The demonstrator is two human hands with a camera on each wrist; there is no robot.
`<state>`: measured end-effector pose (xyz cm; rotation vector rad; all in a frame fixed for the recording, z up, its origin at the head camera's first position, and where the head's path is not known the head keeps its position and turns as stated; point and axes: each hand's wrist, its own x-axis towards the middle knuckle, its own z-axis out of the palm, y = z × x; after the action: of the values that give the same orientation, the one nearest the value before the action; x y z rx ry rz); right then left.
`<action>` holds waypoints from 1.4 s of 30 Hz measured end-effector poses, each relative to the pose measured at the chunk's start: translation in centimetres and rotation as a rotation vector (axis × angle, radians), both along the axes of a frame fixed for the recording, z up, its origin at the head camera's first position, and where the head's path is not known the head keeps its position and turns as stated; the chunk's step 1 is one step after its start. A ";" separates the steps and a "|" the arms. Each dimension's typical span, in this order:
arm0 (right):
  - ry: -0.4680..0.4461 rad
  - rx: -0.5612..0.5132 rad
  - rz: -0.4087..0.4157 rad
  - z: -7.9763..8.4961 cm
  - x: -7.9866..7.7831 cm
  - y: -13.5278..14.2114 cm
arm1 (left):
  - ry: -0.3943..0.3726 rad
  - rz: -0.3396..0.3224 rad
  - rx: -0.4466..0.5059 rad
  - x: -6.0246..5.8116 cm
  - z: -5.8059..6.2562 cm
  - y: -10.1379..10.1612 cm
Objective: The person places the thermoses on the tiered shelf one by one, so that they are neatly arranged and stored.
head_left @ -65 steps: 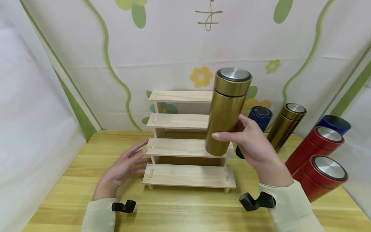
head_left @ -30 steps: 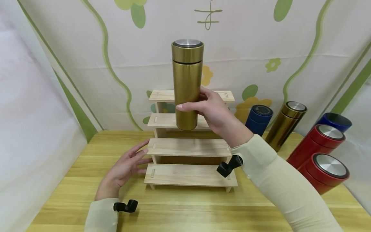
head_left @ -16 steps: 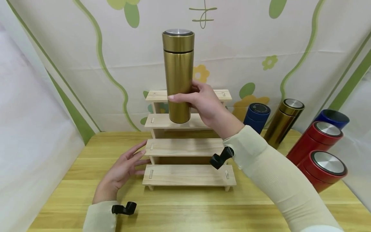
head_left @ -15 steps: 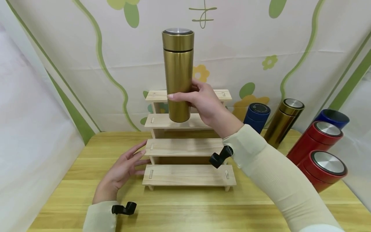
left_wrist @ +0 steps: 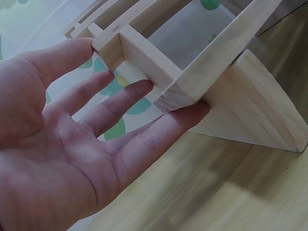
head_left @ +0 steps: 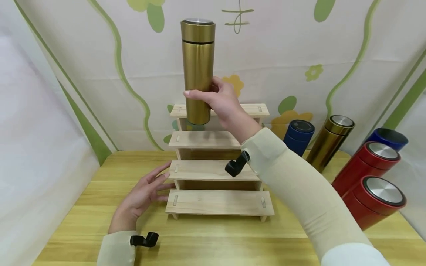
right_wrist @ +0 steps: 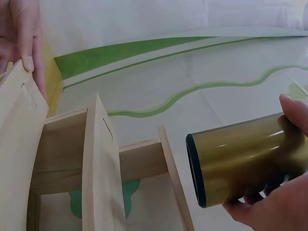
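Observation:
My right hand grips a gold thermos flask by its lower half, thumb across the front. The flask is nearly upright, and its base overlaps the top board of a four-tier wooden display stand in the head view. From the right wrist, the flask's dark-rimmed base shows apart from the boards. My left hand is at the stand's left side with fingers spread and gently bent. In the left wrist view, its fingertips touch the wooden side and board ends.
On the right of the wooden table stand a blue flask, another gold flask, a blue open-topped cylinder and two red flasks. A patterned white cloth hangs behind the stand.
My right hand has carried the gold flask leftward and up, from before the stand's right part to the top board's level. The left hand stays at the stand's side.

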<state>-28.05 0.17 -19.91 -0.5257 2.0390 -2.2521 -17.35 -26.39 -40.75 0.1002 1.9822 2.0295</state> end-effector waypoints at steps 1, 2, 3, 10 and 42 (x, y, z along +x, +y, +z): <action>0.000 0.001 -0.007 -0.1 -0.2 -0.2 | -0.003 -0.002 0.003 0.0 0.0 0.1; -0.002 0.000 -0.014 -0.1 -0.4 -0.5 | -0.005 -0.004 0.005 0.0 0.0 0.2; -0.005 0.004 -0.022 -0.2 -0.6 -0.7 | -0.005 -0.005 0.006 0.0 0.0 0.2; 0.001 0.046 -0.052 0.0 -1.6 -2.1 | -0.002 0.003 0.027 0.0 0.1 0.7; 0.020 0.230 -0.118 -0.3 -3.6 -3.1 | -0.010 0.010 0.030 0.3 0.4 1.2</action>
<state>-31.63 -2.94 -20.18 -0.4216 2.3570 -2.0379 -17.07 -25.22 -40.32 0.0870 1.9509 2.0618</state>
